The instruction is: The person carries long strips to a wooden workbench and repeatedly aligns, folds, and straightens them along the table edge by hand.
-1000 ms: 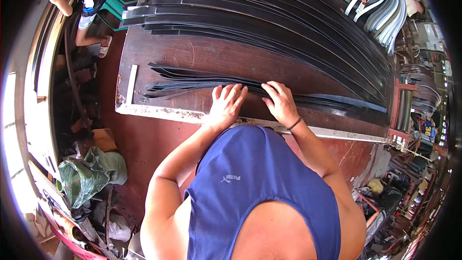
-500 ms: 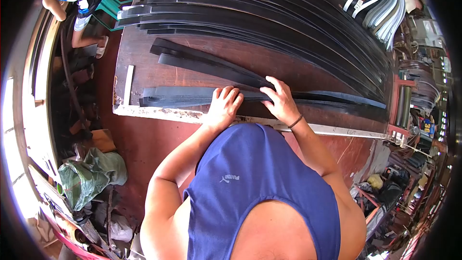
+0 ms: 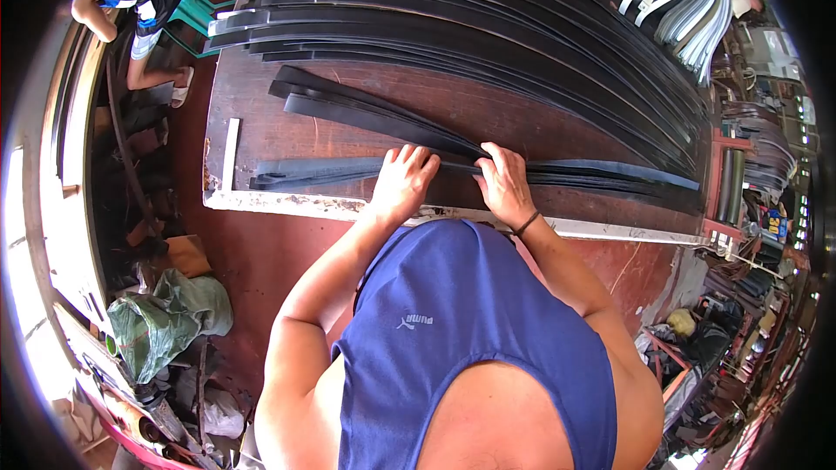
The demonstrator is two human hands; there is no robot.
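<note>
A bundle of long black strips (image 3: pixel 335 171), perhaps leather, lies along the near edge of the table. My left hand (image 3: pixel 404 179) is closed over it, fingers curled down on the strips and their tips partly hidden. Just to the right, my right hand (image 3: pixel 505 183), wearing a dark wristband, pinches strips between thumb and fingers. Two loose black strips (image 3: pixel 366 124) run slantwise from the upper left to that hand. Beyond it, the bundle's right part (image 3: pixel 610 176) continues along the table, with one bluish strip on its far side.
Many black strips (image 3: pixel 418 22) cover the far side of the brown table (image 3: pixel 287 139). A short white bar (image 3: pixel 231 154) lies at its left end. White strips (image 3: pixel 697 17) hang at the back right. A seated person (image 3: pixel 139 0) is beside a green chair (image 3: pixel 196 13); a green sack (image 3: pixel 170 318) rests lower left.
My right fingers have drawn closer together on the strips. My left hand has shifted slightly, and the near bundle's left ends lie a little differently. The slanted strips have barely moved.
</note>
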